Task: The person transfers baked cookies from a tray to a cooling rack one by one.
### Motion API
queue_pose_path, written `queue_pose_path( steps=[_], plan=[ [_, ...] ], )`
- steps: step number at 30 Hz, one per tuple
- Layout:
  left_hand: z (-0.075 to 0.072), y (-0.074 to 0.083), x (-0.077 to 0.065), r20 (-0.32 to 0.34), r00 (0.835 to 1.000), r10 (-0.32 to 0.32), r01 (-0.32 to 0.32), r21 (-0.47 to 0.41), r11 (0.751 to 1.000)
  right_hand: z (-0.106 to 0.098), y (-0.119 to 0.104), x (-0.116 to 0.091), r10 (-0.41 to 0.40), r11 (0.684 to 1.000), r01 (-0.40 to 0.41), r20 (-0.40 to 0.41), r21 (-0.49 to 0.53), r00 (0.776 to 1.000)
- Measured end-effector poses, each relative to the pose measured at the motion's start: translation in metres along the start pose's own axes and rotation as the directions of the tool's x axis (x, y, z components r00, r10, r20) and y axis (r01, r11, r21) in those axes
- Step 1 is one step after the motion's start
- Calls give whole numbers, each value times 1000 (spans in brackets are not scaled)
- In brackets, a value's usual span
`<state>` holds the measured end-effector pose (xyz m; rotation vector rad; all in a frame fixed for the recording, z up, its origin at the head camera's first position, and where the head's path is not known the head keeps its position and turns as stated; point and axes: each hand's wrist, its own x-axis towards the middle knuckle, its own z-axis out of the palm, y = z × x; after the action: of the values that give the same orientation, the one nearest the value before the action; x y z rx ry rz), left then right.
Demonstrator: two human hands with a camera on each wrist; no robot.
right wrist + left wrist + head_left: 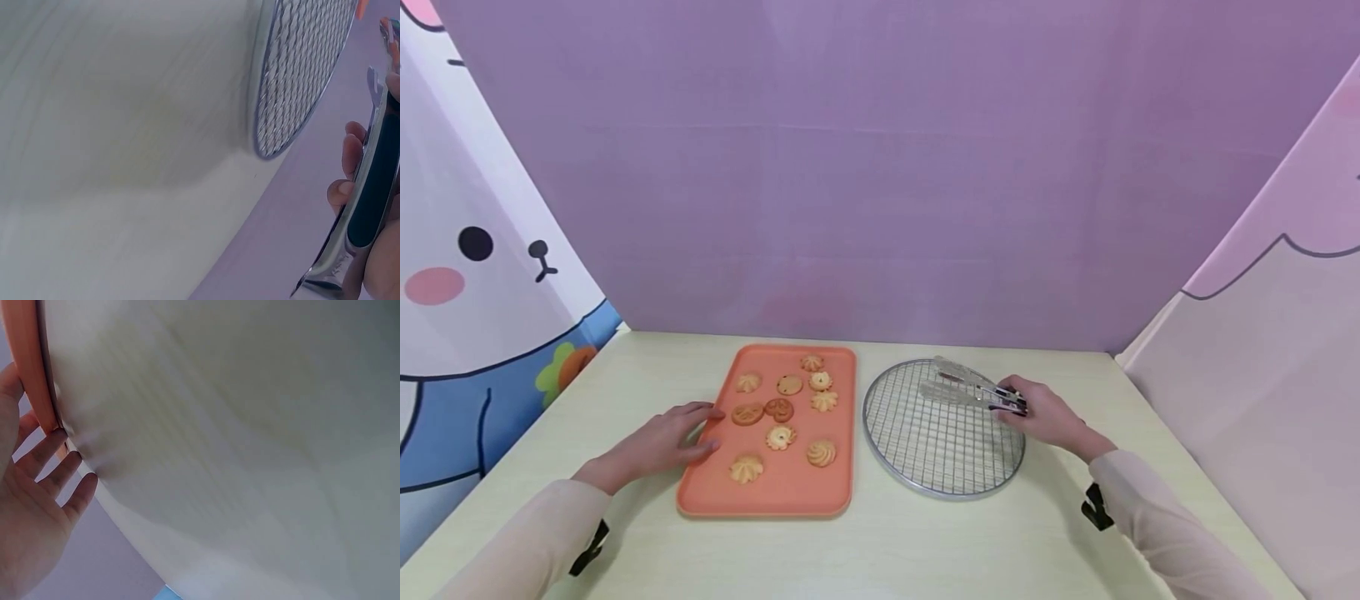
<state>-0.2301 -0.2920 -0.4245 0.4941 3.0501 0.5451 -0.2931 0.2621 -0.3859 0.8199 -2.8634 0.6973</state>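
Note:
On the table lies an orange tray (790,496) with several cookies (746,468) spread over it. My left hand (666,442) rests at the tray's left rim, its fingers fairly straight and touching the edge; the left wrist view shows this hand (37,512) beside the rim (28,356). A pair of metal tongs (973,383) is gripped in my right hand (1037,412). The tongs' two arms stand apart above a round wire rack (947,450), with nothing between them. In the right wrist view the dark-inlaid tongs handle (375,181) lies within the fingers.
The wire rack (300,75) sits on the pale table (910,542) just right of the tray, a narrow gap between them. A purple curtain (880,167) hangs behind the table. Printed cloths hang on the left (497,317) and right (1262,350) sides.

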Motion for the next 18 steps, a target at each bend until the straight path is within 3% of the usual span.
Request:
queue_pose_path(
  steps=[18],
  plan=[
    [-1, 2, -1, -16, 999, 28, -28, 9, 1000, 14, -44, 19, -63, 998, 63, 65, -1, 996]
  ],
)
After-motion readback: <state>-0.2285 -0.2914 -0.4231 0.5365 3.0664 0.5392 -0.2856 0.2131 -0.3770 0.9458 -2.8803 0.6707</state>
